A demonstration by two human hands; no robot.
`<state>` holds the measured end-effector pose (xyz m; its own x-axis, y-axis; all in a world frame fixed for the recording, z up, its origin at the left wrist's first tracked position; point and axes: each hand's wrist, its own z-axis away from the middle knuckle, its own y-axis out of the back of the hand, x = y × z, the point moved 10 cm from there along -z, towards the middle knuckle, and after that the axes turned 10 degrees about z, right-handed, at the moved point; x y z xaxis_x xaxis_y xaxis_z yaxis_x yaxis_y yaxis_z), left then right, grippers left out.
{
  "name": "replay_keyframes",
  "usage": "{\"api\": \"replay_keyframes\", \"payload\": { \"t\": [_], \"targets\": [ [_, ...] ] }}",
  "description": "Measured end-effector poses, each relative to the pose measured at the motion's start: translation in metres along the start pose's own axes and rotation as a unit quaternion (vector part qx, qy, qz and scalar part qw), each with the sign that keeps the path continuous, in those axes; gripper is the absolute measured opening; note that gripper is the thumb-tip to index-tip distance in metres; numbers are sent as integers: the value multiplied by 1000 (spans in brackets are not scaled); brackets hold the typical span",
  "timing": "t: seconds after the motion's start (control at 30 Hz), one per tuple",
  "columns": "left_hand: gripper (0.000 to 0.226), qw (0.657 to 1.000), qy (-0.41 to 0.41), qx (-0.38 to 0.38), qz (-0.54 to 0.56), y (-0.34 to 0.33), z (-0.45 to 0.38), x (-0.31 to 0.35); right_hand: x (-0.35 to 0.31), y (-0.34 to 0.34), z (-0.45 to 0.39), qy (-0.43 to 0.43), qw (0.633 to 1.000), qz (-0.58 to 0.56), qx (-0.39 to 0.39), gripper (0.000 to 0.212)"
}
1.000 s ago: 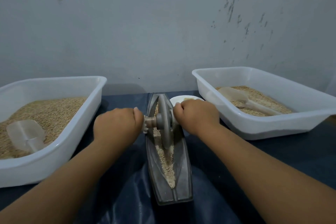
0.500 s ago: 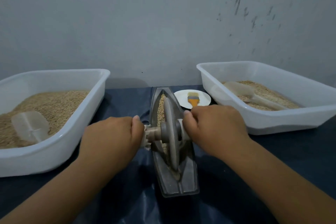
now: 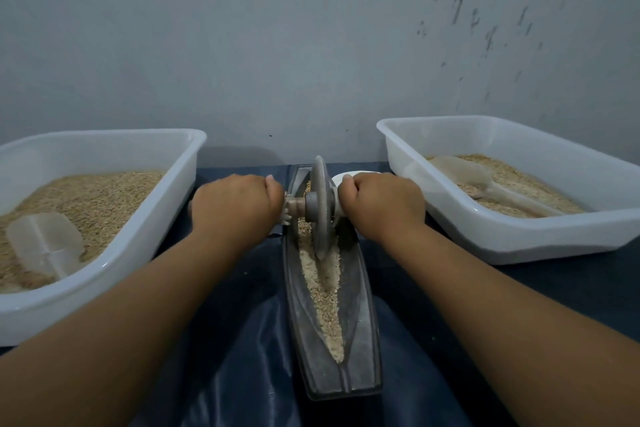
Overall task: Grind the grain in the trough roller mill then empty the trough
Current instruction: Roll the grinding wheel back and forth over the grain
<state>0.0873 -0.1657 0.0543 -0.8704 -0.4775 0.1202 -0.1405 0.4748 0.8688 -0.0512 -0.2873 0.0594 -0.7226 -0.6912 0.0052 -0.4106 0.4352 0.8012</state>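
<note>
A plain home workspace: a scuffed grey wall behind a dark plastic-covered table.

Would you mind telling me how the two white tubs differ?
The left tub is piled high with grain; the right tub holds a thinner layer. The left scoop lies bowl-up near the front; the right scoop lies slanted across the grain. Both tubs are white plastic.

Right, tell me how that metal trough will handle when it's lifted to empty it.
The trough looks like thick cast metal, so probably stiff and heavy for its size. It is long and narrow with loose grain lying down its channel, so tilting sideways would likely spill. The wheel seems only to rest in it and may roll.
</note>
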Motion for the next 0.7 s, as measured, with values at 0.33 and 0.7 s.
{"api": "replay_keyframes", "payload": {
  "t": [0.33,0.7],
  "targets": [
    [51,999,-12,36,23,29,55,5,-4,33,49,40,997,-3,-72,47],
    [59,999,-10,28,31,24,35,11,8,9,36,-9,996,-2,-88,47]
  ]
}}
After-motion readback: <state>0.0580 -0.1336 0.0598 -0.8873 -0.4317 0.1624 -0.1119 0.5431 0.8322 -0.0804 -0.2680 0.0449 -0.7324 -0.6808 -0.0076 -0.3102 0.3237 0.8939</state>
